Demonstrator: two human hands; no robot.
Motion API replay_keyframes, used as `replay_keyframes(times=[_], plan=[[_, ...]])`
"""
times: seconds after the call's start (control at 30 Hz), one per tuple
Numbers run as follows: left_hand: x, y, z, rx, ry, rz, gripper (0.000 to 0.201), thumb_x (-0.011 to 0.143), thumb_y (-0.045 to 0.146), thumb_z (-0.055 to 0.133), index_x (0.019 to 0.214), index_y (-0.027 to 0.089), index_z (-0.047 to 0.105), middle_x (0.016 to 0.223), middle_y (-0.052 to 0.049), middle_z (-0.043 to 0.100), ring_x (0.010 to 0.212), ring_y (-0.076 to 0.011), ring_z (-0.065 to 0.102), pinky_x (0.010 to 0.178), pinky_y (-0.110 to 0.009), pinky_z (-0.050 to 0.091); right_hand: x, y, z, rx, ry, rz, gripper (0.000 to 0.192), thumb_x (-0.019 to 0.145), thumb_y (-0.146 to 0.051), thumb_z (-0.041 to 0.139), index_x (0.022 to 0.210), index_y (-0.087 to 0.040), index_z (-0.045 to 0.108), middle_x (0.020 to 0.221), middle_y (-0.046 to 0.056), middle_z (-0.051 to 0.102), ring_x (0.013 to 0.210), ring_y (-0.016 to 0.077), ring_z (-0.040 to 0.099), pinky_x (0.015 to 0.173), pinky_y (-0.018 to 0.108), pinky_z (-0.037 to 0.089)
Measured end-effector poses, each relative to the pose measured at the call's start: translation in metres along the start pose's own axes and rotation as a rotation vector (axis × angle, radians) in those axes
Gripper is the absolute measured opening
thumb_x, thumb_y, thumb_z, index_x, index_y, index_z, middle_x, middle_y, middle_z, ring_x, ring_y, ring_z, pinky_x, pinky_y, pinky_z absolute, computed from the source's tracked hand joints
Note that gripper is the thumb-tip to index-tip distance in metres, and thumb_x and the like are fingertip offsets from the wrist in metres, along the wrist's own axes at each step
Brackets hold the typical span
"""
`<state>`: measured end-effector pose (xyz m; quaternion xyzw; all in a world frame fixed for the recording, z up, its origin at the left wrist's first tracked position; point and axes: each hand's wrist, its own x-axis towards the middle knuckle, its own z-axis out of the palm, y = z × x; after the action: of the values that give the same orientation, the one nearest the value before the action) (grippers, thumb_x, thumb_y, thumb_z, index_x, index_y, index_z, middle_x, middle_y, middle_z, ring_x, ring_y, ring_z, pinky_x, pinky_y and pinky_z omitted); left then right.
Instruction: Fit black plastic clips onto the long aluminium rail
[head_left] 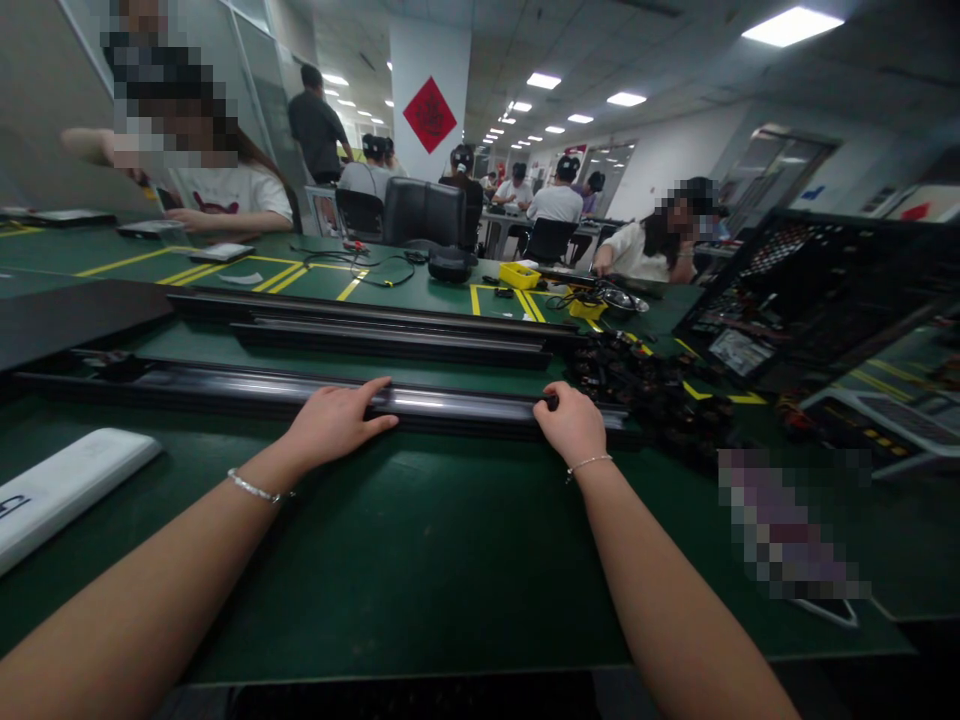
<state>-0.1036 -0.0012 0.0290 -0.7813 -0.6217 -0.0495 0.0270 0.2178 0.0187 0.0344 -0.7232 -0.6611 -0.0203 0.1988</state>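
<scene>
A long, shiny black rail [457, 400] lies across the green table in front of me. My left hand [334, 425] rests on its middle, with thumb and index finger spread apart. Near the rail's right end, the fingers of my right hand [576, 420] are pinched around a small black part [551, 402], whose exact kind I cannot make out. Behind this rail lie a shorter black rail [397, 343] and another long one [360, 310]. A heap of small black parts [637, 385] sits just beyond my right hand.
An open black computer case [817, 290] stands at the right. A white box-like object [82, 480] lies at the left, a pixelated flat item [787, 530] at the right. Yellow trays [519, 275] and cables lie farther back. People sit across the table and beyond.
</scene>
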Motion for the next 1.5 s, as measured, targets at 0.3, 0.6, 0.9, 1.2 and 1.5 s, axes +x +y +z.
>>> replay_keyframes(times=[0.3,0.6,0.9,1.2,1.5], plan=[[0.000,0.002,-0.002,0.003,-0.014,-0.014,0.069,0.080,0.063,0.034,0.136,0.023,0.032,0.110,-0.008,0.065,0.103,-0.0268,0.059,0.088,-0.037,0.038,0.002,0.004,0.000,0.001,-0.018,0.015,0.026,0.078,-0.025,0.044,0.098,-0.021,0.060,0.100,0.005,0.064,0.095,0.0210,0.056,0.081,0.031,0.039],[0.001,0.001,0.001,0.012,-0.001,-0.001,0.069,0.080,0.062,0.034,0.136,0.022,0.033,0.107,-0.008,0.066,0.100,-0.0270,0.060,0.087,-0.037,0.039,0.003,0.008,-0.005,-0.036,-0.056,0.056,0.031,0.078,-0.032,0.045,0.103,-0.021,0.059,0.103,0.008,0.062,0.099,0.0242,0.055,0.083,0.034,0.040],[0.001,0.001,-0.001,-0.006,-0.011,-0.006,0.069,0.080,0.063,0.034,0.136,0.023,0.032,0.109,-0.008,0.066,0.101,-0.0271,0.059,0.087,-0.037,0.039,0.005,0.016,-0.007,-0.029,-0.061,0.122,0.035,0.076,-0.033,0.047,0.107,-0.019,0.055,0.103,0.011,0.060,0.100,0.0249,0.053,0.084,0.034,0.040],[0.000,0.002,-0.002,-0.019,-0.011,0.002,0.069,0.080,0.062,0.034,0.137,0.022,0.032,0.111,-0.009,0.065,0.104,-0.0274,0.058,0.088,-0.038,0.038,0.010,0.030,-0.007,-0.010,-0.060,0.134,0.035,0.075,-0.030,0.048,0.107,-0.018,0.054,0.103,0.010,0.060,0.098,0.0236,0.055,0.083,0.032,0.041],[0.000,0.002,-0.003,-0.010,-0.017,0.001,0.068,0.080,0.061,0.034,0.136,0.022,0.033,0.110,-0.008,0.065,0.103,-0.0266,0.058,0.089,-0.037,0.038,0.013,0.038,-0.010,-0.014,-0.078,0.138,0.037,0.074,-0.031,0.049,0.108,-0.018,0.055,0.104,0.011,0.060,0.099,0.0238,0.054,0.084,0.033,0.041]])
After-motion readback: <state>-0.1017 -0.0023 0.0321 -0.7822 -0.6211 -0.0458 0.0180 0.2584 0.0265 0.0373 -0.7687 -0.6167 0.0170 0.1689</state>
